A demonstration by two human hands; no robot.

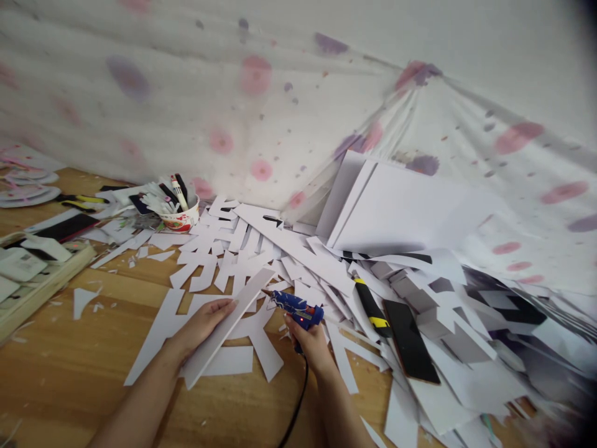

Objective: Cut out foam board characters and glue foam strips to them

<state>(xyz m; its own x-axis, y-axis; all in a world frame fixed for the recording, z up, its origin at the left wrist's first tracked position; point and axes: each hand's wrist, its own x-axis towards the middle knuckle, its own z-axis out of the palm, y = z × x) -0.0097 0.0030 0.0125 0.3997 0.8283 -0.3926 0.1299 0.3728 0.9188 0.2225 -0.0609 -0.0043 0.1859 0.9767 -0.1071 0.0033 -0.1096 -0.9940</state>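
Note:
My left hand is closed on a long white strip, which slants from lower left to upper right. In my right hand is a blue glue gun with a small red light and a black cord running down toward me. The gun's nozzle points left and lies close to the strip's upper end; whether it touches cannot be made out. Beneath and behind both hands lie white cut-out shapes on the wooden surface.
A patterned cup holds pens and white sticks. On the right are a yellow-black cutter, a phone and piled white scraps. Large white boards lean on the spotted sheet. A wooden tray sits left.

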